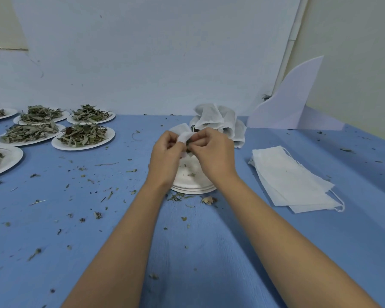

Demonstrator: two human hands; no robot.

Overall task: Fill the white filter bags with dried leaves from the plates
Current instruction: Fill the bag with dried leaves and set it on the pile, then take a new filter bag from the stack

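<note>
1. Left hand [165, 153] and right hand [213, 152]: fingers curled, both pinching one white bag [183, 137] between them. Dark leaf shows at the bag's mouth.
2. The bag is held just above a near-bare plate stack [196, 184].
3. Bag heap [218, 121] sits just behind the hands.
4. Flat bags [291, 181] lie to the right on the desk [209, 252].
5. Leaf plates [76, 148] stand far left. Leaf bits [208, 200] are scattered across the desk.

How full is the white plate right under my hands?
Nearly empty: only a few leaf scraps lie on the white plate below the left hand and right hand, which pinch a filter bag.
</note>
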